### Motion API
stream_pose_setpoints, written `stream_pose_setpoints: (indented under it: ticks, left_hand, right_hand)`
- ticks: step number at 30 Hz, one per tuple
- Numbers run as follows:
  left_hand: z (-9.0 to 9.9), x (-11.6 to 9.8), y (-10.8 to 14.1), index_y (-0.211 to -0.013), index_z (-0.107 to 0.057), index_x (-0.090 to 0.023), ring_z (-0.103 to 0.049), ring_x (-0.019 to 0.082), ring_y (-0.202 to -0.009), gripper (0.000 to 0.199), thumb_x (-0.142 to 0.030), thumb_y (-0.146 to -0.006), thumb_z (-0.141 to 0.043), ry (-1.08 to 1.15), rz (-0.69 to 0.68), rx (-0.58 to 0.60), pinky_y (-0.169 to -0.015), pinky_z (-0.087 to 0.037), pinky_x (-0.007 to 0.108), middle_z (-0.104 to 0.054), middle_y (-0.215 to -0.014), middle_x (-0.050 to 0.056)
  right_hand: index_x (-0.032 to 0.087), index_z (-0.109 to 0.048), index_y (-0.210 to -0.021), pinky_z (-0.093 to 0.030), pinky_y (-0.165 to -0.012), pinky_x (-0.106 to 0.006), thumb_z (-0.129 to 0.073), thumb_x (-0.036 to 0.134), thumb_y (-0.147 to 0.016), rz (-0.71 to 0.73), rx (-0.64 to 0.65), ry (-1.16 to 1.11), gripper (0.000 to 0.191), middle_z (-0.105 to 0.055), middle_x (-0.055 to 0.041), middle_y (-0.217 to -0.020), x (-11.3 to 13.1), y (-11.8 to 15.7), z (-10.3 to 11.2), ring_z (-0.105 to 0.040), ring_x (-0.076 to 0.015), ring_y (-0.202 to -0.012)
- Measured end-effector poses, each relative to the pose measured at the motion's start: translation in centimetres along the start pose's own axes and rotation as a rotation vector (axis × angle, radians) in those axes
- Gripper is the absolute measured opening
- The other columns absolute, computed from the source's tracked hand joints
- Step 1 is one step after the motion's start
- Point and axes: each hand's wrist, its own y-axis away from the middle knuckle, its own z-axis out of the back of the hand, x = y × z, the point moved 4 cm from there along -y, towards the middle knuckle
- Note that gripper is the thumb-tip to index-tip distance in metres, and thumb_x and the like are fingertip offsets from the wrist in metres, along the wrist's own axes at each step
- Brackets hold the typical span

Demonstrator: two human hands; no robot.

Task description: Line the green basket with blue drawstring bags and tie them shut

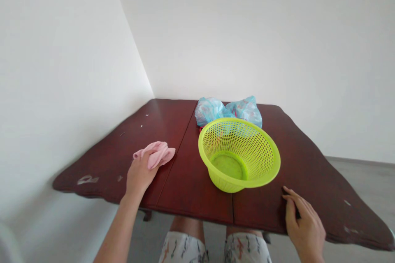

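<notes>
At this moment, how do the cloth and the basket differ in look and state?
The cloth is pink; the basket is yellow-green. The cloth is crumpled, while the basket has a round bowl shape with many holes. The basket is also larger than the cloth. The left hand grips the cloth; no hand touches the basket. Both are on the table.

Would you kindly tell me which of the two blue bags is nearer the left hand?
The left blue bag is nearer the left hand, which grips the pink cloth; the other bag lies farther right.
</notes>
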Motion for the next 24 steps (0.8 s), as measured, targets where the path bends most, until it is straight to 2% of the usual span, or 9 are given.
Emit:
stream_pose_setpoints:
  ticks: [3, 7, 15, 24]
  left_hand:
    - [-0.1, -0.3, 0.6, -0.156, -0.068, -0.025, -0.072, 0.047, -0.138, 0.048, -0.05, -0.115, -0.065, -0.013, 0.003, -0.035, -0.117, -0.06, 0.057, -0.077, -0.154, 0.019]
    - [0.3, -0.9, 0.7, -0.153, -0.07, -0.025, -0.07, 0.047, -0.139, 0.045, -0.048, -0.114, -0.067, -0.018, -0.009, -0.049, -0.12, -0.058, 0.058, -0.077, -0.15, 0.018]
    - [0.4, -1.1, 1.0, -0.156, -0.07, -0.022, -0.065, 0.049, -0.144, 0.05, -0.052, -0.116, -0.063, -0.046, -0.015, -0.041, -0.123, -0.056, 0.063, -0.074, -0.153, 0.023]
    - [0.3, -0.9, 0.8, -0.156, -0.068, -0.022, -0.064, 0.05, -0.147, 0.049, -0.047, -0.115, -0.063, -0.039, -0.022, -0.028, -0.124, -0.057, 0.062, -0.073, -0.157, 0.022]
  right_hand:
    - [0.024, -0.086, -0.11, -0.065, -0.109, -0.057, -0.055, 0.046, -0.117, -0.014, -0.009, -0.003, 0.039, -0.092, -0.0118, -0.137, 0.5, -0.2, 0.2, -0.088, -0.041, -0.12]
    - [0.024, -0.086, -0.11, -0.065, -0.11, -0.056, -0.056, 0.043, -0.117, -0.008, -0.034, -0.012, 0.036, -0.092, -0.0113, -0.134, 1.0, -0.3, 0.4, -0.088, -0.0394, -0.118]
    - [0.025, -0.085, -0.108, -0.064, -0.112, -0.055, -0.056, 0.042, -0.116, -0.053, -0.031, -0.043, 0.035, -0.092, -0.0117, -0.134, 1.4, -0.3, 0.5, -0.087, -0.0382, -0.12]
    - [0.025, -0.085, -0.109, -0.064, -0.111, -0.055, -0.057, 0.044, -0.117, -0.05, -0.038, -0.045, 0.035, -0.092, -0.0114, -0.134, 1.3, -0.3, 0.4, -0.088, -0.0378, -0.119]
